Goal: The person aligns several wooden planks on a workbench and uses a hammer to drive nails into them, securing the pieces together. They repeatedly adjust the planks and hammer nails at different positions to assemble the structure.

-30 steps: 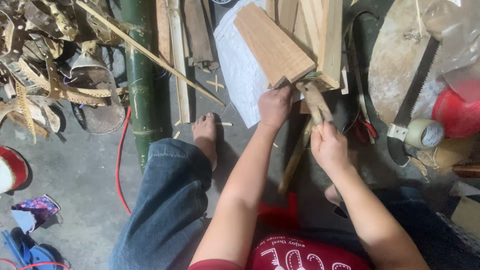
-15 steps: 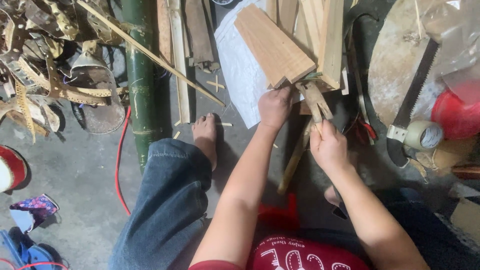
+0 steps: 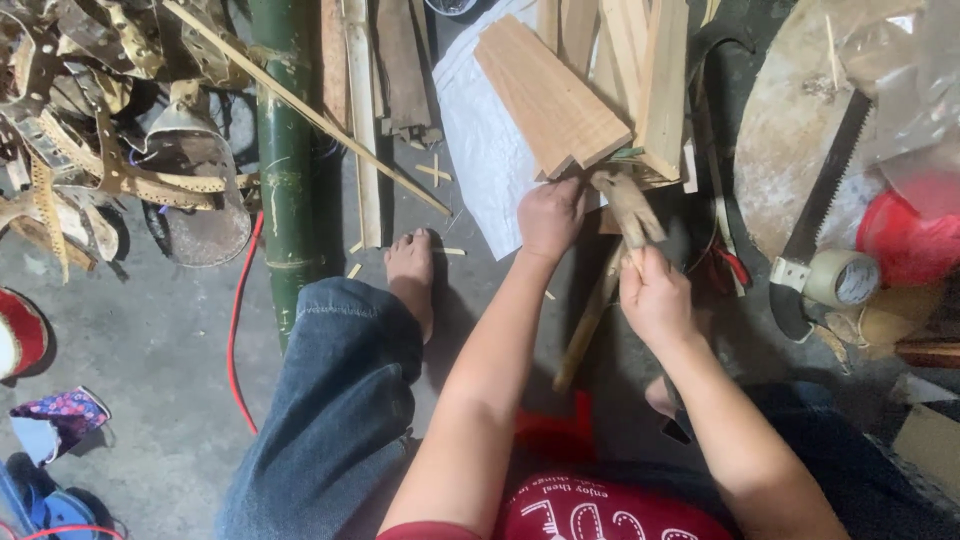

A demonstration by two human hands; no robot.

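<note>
My left hand [image 3: 550,215] grips the lower end of a flat wooden board [image 3: 550,95] that leans among several other planks [image 3: 650,70]. Just to its right, my right hand [image 3: 655,295] is closed around a short tan wooden piece [image 3: 628,205] that points up toward the board's lower edge. A long thin wooden stick [image 3: 585,325] runs down on the floor between my two forearms. What the short piece is touching under the board is hidden by my fingers.
A thick green bamboo pole [image 3: 285,150] lies left of my bare foot [image 3: 410,275], beside a red cable [image 3: 238,330] and a heap of bamboo scraps [image 3: 90,130]. At right sit a handsaw [image 3: 820,215], a tape roll [image 3: 840,278], a red object [image 3: 905,240] and a round wooden block [image 3: 790,120].
Both hands stay at the board's lower end. My right hand with the short wooden piece has shifted only slightly.
</note>
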